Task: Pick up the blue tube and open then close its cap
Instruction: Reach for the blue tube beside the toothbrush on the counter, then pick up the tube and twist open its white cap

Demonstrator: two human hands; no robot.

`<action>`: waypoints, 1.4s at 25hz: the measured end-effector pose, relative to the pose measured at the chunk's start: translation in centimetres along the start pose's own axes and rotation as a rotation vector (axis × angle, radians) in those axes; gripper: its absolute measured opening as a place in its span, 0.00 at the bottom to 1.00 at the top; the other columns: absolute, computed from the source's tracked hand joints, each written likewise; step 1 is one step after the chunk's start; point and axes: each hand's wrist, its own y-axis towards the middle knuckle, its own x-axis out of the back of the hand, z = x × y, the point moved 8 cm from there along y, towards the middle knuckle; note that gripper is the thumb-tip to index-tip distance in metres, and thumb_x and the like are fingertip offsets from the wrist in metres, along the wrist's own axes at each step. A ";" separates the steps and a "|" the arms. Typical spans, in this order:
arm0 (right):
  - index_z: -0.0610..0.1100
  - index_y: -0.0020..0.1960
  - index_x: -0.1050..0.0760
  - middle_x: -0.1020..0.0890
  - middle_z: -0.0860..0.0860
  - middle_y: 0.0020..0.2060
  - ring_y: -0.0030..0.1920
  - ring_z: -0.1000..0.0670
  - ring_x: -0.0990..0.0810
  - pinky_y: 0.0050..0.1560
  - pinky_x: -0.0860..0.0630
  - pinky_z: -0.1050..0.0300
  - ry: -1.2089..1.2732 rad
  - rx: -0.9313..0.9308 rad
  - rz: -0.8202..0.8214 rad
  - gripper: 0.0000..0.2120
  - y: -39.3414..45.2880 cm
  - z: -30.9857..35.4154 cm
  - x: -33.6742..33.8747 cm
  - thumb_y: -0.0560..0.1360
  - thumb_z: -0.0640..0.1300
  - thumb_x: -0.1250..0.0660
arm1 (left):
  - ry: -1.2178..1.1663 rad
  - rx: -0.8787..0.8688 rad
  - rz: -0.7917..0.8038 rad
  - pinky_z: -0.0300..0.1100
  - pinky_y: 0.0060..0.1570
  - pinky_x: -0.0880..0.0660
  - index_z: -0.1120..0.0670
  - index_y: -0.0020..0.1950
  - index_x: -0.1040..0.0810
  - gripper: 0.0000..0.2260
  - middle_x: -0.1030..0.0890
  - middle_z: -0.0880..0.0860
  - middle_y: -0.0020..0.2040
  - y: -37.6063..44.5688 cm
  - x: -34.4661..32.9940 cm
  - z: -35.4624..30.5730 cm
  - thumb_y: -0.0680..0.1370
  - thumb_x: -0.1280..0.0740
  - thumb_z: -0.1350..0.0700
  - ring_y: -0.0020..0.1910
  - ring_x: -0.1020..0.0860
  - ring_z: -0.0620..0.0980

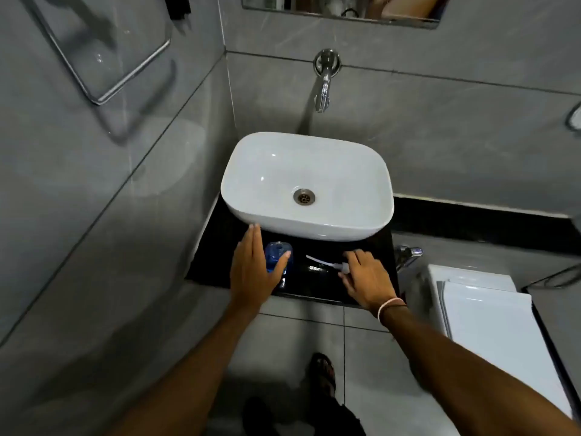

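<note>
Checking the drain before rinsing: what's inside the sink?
Inside the sink only a metal drain shows; the bowl looks bare otherwise. Nothing covers it.

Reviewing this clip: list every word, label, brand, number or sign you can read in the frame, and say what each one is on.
None can be read.
blue tube: no print can be made out; it is blurred and partly behind the left hand.
white object by the right hand: no lettering shows.
basin, tap, black counter: no markings visible.
</note>
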 end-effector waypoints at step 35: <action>0.43 0.58 0.21 0.19 0.45 0.56 0.57 0.43 0.20 0.47 0.20 0.48 -0.025 0.728 0.265 0.13 9.1 16.6 9.8 0.74 0.38 0.28 | 0.126 0.167 -0.052 0.56 0.66 0.27 0.57 0.70 0.26 0.39 0.24 0.60 0.69 -0.4 -3.8 2.6 0.71 0.38 0.29 0.68 0.26 0.57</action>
